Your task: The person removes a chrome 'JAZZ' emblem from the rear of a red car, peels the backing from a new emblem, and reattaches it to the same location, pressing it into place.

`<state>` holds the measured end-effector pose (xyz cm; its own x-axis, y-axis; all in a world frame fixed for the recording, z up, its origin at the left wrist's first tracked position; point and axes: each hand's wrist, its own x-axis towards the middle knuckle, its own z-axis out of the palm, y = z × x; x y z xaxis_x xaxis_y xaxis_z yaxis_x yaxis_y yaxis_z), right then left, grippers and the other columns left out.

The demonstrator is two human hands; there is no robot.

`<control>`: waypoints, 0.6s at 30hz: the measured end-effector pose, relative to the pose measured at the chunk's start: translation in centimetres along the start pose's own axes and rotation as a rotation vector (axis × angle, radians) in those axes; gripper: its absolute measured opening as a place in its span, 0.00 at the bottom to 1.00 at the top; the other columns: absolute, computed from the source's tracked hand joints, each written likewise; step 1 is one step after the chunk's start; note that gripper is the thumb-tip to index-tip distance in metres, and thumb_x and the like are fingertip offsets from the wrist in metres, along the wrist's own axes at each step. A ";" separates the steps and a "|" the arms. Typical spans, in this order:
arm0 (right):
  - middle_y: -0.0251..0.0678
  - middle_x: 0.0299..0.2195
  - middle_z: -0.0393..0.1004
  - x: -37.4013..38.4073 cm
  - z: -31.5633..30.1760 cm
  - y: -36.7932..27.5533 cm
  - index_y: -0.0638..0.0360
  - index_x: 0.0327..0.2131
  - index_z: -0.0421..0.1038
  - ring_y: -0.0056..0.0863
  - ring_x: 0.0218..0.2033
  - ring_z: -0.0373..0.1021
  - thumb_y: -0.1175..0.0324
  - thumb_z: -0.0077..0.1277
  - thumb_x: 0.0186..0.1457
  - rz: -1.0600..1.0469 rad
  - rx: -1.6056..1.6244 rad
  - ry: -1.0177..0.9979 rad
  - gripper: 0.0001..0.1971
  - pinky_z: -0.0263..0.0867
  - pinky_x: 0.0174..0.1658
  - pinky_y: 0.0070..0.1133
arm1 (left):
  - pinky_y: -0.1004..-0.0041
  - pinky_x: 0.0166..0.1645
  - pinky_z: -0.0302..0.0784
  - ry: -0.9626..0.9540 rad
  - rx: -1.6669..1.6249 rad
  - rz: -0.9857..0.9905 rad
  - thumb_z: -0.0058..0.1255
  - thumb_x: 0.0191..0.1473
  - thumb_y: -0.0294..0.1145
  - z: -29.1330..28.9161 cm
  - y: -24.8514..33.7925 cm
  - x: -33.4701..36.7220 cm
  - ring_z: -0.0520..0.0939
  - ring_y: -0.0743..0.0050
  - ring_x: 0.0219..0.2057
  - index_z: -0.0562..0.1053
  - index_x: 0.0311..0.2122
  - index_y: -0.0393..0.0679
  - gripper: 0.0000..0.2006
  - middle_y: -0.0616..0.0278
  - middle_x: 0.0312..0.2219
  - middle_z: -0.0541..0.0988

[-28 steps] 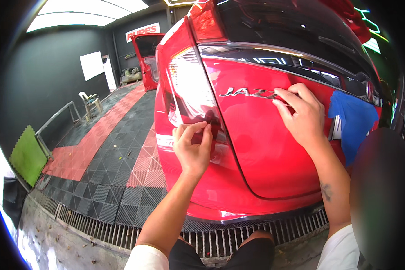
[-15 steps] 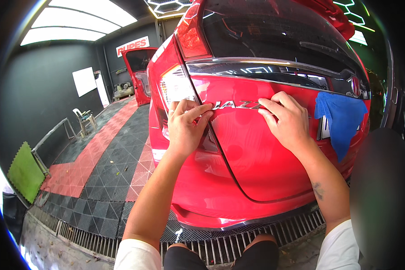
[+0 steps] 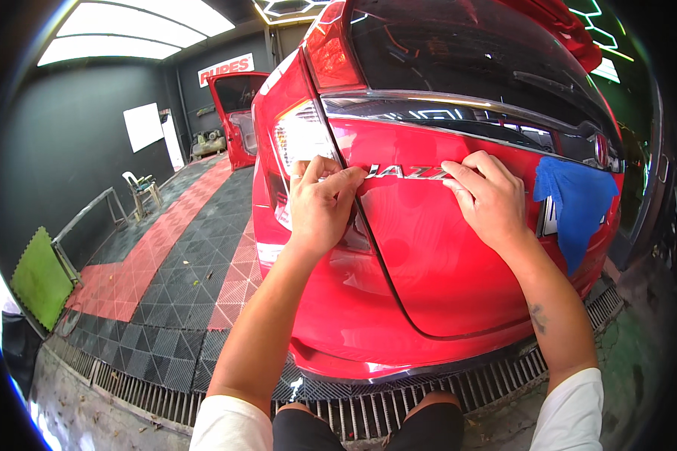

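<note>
A chrome letter emblem (image 3: 408,172) lies along the red tailgate (image 3: 459,263) of a car, below the dark glossy trim strip. At its left end, beside the tail light (image 3: 306,131), my left hand (image 3: 320,207) pinches the edge with thumb and forefinger. The opposite end is between the fingertips of my right hand (image 3: 490,201), whose other fingers curl above it. Whether the emblem touches the paint all along its back I cannot tell. Farther right, a blue cloth (image 3: 577,214) hangs over the tailgate, partly covering the number plate (image 3: 551,218).
The rear bumper (image 3: 338,346) juts out below my forearms, above a metal floor grating (image 3: 368,415). On the left, an open red car door (image 3: 237,124), a plastic chair (image 3: 143,193) and a green mat (image 3: 40,282) stand on or by the tiled floor.
The view has shifted a little, so the car sits slightly farther right. Both hands stay at the emblem's ends. A dark blurred shape at the lower right has left the view.
</note>
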<state>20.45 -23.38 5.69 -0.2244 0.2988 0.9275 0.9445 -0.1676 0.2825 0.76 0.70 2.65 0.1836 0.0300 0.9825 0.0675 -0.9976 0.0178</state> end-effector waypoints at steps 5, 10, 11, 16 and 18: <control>0.29 0.37 0.78 -0.1 0.1 0.2 0.52 0.48 0.90 0.32 0.37 0.81 0.68 0.74 0.59 0.003 -0.006 -0.014 0.13 0.81 0.35 0.34 | 0.59 0.54 0.76 -0.029 -0.004 0.002 0.72 0.62 0.29 -0.1 -0.2 0.0 0.78 0.59 0.46 0.93 0.48 0.56 0.11 0.67 0.38 0.82; 0.30 0.38 0.78 -0.3 0.2 0.0 0.52 0.48 0.90 0.32 0.37 0.81 0.67 0.75 0.59 0.011 -0.015 -0.012 0.14 0.81 0.35 0.34 | 0.61 0.54 0.76 -0.035 0.022 -0.018 0.72 0.61 0.28 -0.2 0.1 0.1 0.78 0.59 0.46 0.93 0.48 0.56 0.12 0.68 0.38 0.82; 0.30 0.38 0.78 -0.4 0.2 0.0 0.52 0.48 0.90 0.32 0.37 0.81 0.67 0.75 0.59 0.010 -0.015 -0.009 0.14 0.81 0.35 0.34 | 0.61 0.54 0.76 -0.029 0.025 -0.016 0.72 0.61 0.28 -0.2 0.1 0.1 0.78 0.60 0.46 0.93 0.48 0.56 0.12 0.68 0.37 0.82; 0.30 0.37 0.77 -0.4 0.2 0.1 0.52 0.48 0.90 0.32 0.36 0.80 0.67 0.75 0.59 0.005 -0.012 0.000 0.14 0.80 0.35 0.33 | 0.65 0.52 0.80 0.116 -0.118 -0.195 0.72 0.61 0.23 -0.2 0.1 -0.8 0.81 0.67 0.42 0.91 0.52 0.48 0.15 0.65 0.38 0.84; 0.33 0.38 0.78 -0.3 0.2 -0.3 0.55 0.48 0.89 0.34 0.36 0.80 0.71 0.75 0.58 0.004 0.017 0.004 0.15 0.79 0.35 0.33 | 0.68 0.51 0.80 0.276 -0.114 -0.220 0.70 0.63 0.21 -0.5 -1.6 -2.2 0.82 0.73 0.39 0.85 0.57 0.38 0.17 0.63 0.39 0.84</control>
<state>20.31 -23.21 5.23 -0.2217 0.2948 0.9295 0.9492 -0.1531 0.2750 -0.29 2.16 0.58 -0.0960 0.2421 0.9655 -0.0365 -0.9702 0.2396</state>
